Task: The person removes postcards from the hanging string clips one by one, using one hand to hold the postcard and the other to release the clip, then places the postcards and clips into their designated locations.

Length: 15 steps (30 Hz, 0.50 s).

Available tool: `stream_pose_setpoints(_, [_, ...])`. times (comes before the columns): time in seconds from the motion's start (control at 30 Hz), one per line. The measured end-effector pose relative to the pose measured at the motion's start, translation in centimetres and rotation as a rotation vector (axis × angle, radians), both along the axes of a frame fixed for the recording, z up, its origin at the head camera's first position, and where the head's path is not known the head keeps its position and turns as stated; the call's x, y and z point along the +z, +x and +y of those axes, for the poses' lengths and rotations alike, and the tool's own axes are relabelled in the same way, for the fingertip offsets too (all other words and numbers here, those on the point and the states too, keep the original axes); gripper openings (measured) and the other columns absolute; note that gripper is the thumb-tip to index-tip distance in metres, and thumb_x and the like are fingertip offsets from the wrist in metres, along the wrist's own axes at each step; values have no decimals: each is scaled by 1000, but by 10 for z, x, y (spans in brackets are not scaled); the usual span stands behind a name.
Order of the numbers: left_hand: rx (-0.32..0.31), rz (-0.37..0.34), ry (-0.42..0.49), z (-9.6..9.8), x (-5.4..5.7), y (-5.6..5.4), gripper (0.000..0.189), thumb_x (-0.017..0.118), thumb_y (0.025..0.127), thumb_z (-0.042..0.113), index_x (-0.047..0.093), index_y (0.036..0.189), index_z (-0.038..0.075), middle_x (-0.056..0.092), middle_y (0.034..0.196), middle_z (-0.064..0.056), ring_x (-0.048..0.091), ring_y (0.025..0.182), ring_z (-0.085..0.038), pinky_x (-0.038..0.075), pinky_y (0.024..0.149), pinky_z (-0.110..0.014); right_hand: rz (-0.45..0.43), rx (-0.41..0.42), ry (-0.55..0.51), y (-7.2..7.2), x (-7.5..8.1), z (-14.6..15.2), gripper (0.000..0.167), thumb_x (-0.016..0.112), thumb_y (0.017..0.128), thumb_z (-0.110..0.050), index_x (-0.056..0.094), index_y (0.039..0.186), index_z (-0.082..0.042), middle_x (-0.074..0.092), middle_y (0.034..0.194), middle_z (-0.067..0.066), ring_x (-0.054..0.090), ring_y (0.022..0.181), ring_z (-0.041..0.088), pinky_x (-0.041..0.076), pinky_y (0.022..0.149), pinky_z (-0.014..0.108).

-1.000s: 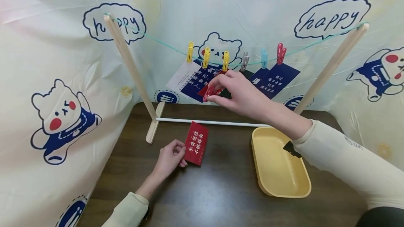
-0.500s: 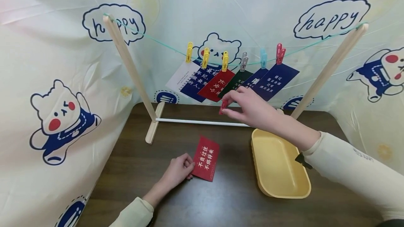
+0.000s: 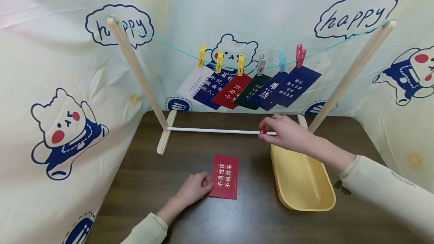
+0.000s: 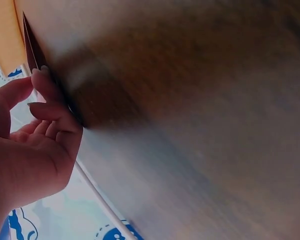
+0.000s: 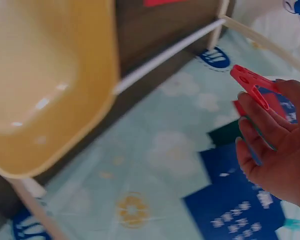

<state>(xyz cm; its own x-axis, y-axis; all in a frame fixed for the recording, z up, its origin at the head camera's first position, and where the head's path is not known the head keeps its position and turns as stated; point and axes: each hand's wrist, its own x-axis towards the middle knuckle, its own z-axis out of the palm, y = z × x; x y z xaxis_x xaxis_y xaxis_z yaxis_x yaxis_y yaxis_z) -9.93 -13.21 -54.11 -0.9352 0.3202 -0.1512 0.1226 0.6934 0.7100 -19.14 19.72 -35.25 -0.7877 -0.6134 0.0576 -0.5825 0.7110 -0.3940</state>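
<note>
My left hand (image 3: 194,190) pinches the lower left edge of a red card (image 3: 224,178) with white characters, close over the table. The left wrist view shows that card (image 4: 32,50) nearly edge-on at the fingertips. Between thumb and fingers, my right hand (image 3: 288,133) pinches a small red clothespin (image 5: 252,85), just above the yellow tray's far end. Behind it, several cards hang from a green string by clothespins: a white card (image 3: 192,84), a red hanging card (image 3: 233,91), a green card (image 3: 252,93) and blue ones, the rightmost blue card (image 3: 298,86) under a red peg (image 3: 300,55).
The yellow tray (image 3: 305,204) stands on the right of the brown table (image 3: 257,217). A wooden post (image 3: 135,69) and another post (image 3: 356,72) hold up the string, joined low by a white rod (image 3: 217,131). A printed curtain (image 3: 278,6) closes the back.
My right hand has moved right and down with the red clothespin, away from the hanging cards. My left hand has brought the red card right and lower, close to the table.
</note>
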Motion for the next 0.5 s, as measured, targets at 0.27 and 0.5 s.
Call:
stream_pose_setpoints(0.27, [4, 5, -49, 3, -1, 1, 21, 75, 95, 22, 63, 80, 15, 55, 65, 9, 48, 55, -5, 39, 50, -23, -43, -60, -5, 11, -36, 31, 23, 76, 96, -27, 72, 109, -9, 75, 97, 2, 67, 91, 20, 60, 73, 30])
stream_pose_setpoints(0.5, [14, 27, -87, 3, -2, 1, 23, 76, 94, 24, 60, 78, 16, 54, 65, 9, 48, 55, -7, 37, 51, -25, -47, -104, 17, 13, -60, 52, 18, 76, 96, -24, 72, 104, -7, 74, 87, -6, 68, 86, 19, 55, 69, 29])
